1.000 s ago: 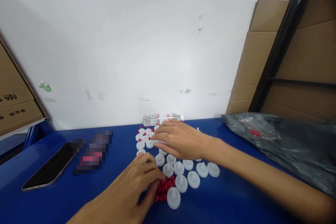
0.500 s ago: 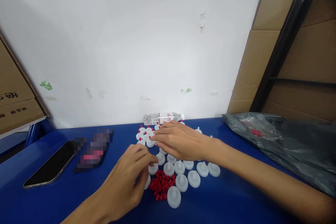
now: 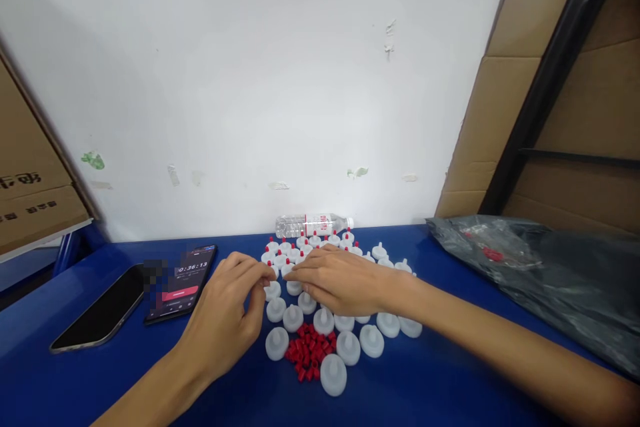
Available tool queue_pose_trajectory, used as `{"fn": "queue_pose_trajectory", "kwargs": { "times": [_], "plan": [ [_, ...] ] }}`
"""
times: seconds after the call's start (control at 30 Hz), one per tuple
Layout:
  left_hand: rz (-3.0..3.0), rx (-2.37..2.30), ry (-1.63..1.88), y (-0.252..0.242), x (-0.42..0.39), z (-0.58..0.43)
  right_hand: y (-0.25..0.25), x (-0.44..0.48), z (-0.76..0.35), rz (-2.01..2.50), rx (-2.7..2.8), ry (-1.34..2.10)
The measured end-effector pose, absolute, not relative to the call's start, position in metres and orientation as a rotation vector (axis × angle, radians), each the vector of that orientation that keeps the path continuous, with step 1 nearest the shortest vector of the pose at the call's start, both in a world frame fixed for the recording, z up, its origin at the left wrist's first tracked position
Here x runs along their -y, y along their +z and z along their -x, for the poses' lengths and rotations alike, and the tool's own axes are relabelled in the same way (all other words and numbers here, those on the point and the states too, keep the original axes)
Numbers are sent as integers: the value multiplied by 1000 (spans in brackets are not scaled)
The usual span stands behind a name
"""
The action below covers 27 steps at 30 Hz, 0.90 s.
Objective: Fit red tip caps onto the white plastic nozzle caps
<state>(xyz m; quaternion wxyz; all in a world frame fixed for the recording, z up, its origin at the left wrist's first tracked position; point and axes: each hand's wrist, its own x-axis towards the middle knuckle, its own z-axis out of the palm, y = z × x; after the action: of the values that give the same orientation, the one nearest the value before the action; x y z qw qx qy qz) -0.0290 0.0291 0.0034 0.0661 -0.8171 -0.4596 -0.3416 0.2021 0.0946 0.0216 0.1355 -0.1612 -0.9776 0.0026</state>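
Observation:
My left hand (image 3: 235,303) is curled with thumb and forefinger closed together at the left edge of a cluster of white round caps with nozzles. Its fingertips meet beside a red-tipped white cap (image 3: 270,273); what is between them is too small to make out. From the right, my right hand (image 3: 343,277) reaches across the cluster, fingers stretched out and thumb apart. Its fingertips are near a white cap (image 3: 294,288) and hide some others. Toward me lies a pile of small red tips (image 3: 310,351), with bare white caps (image 3: 333,375) around it. Farther back, white caps (image 3: 315,240) carry red tips.
A clear plastic bottle (image 3: 315,223) lies along the wall behind the cluster. To the left are a dark phone (image 3: 97,313) and another phone (image 3: 187,280) showing a timer. A grey plastic bag (image 3: 565,273) covers the right side of the blue table (image 3: 430,387). Cardboard stands at both sides.
My left hand has moved back and left, away from the caps beside the red pile, which now show fully. My right hand stays over the cluster, slightly lower in the view.

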Motion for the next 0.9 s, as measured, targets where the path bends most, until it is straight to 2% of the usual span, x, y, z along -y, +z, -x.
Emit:
{"fn": "queue_pose_trajectory", "kwargs": {
  "times": [0.1, 0.4, 0.9],
  "plan": [
    [2462, 1403, -1021, 3, -29, 30, 32, -97, -206, 502, 2817, -45],
    [2470, 1451, -1019, 0, -29, 29, 71, -132, -253, 1032, 2719, -239],
    [2478, 1419, -1029, 0, -29, 29, 34, -178, -275, 1435, 2936, 21]
  ]
}}
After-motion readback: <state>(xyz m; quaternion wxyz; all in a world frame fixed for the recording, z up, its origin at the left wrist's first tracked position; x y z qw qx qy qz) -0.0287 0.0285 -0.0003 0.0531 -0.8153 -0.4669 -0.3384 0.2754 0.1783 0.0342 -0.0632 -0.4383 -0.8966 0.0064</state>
